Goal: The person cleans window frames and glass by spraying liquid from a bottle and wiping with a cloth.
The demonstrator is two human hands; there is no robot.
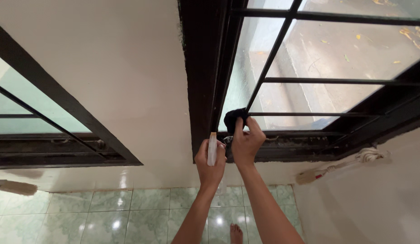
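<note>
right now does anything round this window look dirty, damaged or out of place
Yes: the bottom track beside the right hand with the dark cloth holds pale debris. A white cord lies loosely bundled on the wall below the frame's right corner.

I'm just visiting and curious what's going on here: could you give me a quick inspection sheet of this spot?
Surface: dark window frame with grille bars, dirty sill track.
Job's things: black cloth pressed at the frame's corner; small clear bottle.
Clutter: nothing seen.
Fingers: right hand grips the cloth; left hand holds the bottle.
Cables: white cord on the right wall.
Surroundings: cream wall, green floor tiles, second window at left.
</note>
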